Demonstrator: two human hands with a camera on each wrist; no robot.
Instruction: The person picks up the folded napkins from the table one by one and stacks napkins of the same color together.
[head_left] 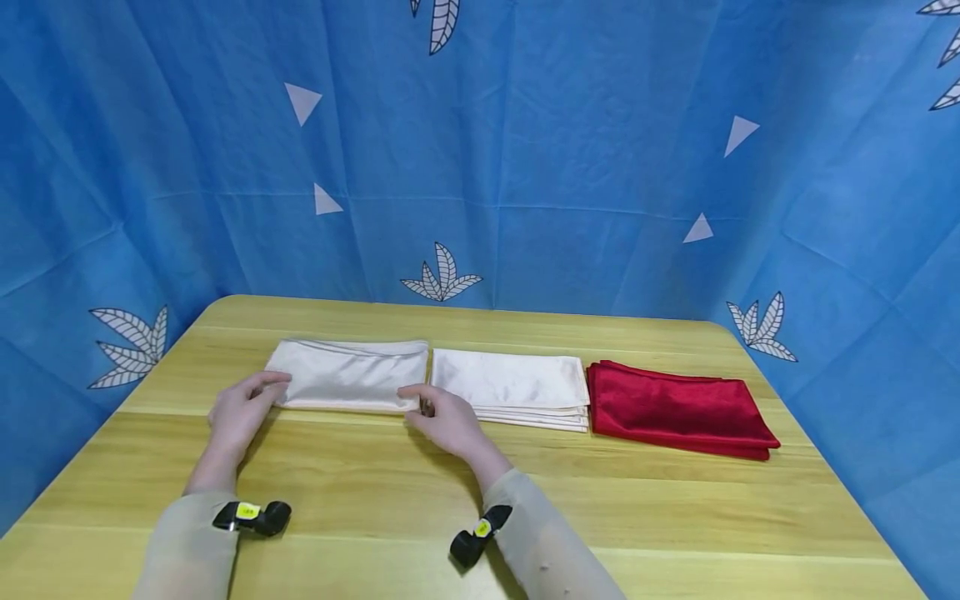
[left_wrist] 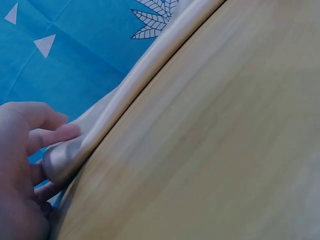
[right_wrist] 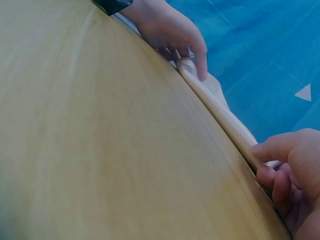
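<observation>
Head view: three folded cloths lie in a row across a wooden bench point(head_left: 360, 479). At the left end, the silvery cloth point(head_left: 348, 380), folded into a long rectangle, lies flat between the hands; its far edge shows a second layer, slightly askew.

Left hand point(head_left: 242, 408): at the near left corner of the silvery cloth. Grip: pinching that corner; the left wrist view shows fingertips on the upper face and other fingers behind the rounded end of the fold.

Right hand point(head_left: 448, 421): at the near right corner of the same cloth. Grip: pinching the front edge, thumb and forefinger closed on it, remaining fingers curled beneath (right wrist view).

Just right of the silvery cloth, a narrow strip of bench between: the white stack point(head_left: 510, 379), several layers visible along its near edge. The right hand partly covers its near left corner; contact there cannot be told.

Right end of row: the red cloth point(head_left: 675, 408), folded in layers, set at a slight angle, its left edge right beside the white stack.

Both forearms in pale sleeves point(head_left: 551, 546). Behind the bench: a blue curtain point(head_left: 562, 158) printed with white leaves and triangles.
</observation>
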